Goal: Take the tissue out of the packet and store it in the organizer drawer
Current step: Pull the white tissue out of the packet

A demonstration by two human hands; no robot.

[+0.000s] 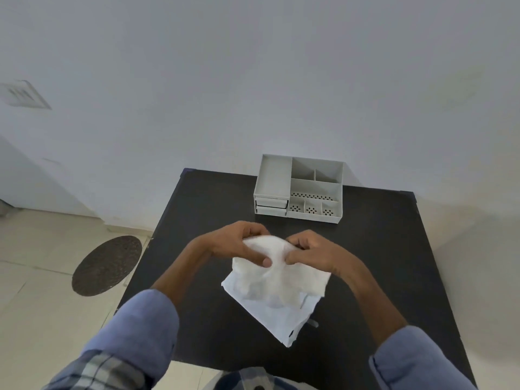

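Observation:
A white tissue (277, 273) is held up over the middle of the black table (380, 249), gripped from both sides. My left hand (239, 243) pinches its left top edge with the thumb pressed on the front. My right hand (312, 250) grips its right top edge. Below the tissue lies the flat white packet (278, 319), partly hidden by it. A grey desk organizer (299, 188) stands at the table's far edge, its two small drawers (271, 207) at the front left, both pushed in.
The organizer's top has several open compartments. The table backs onto a white wall. On the tiled floor to the left lies a round dark mat (107, 266). My blue sleeves fill the bottom corners of the view.

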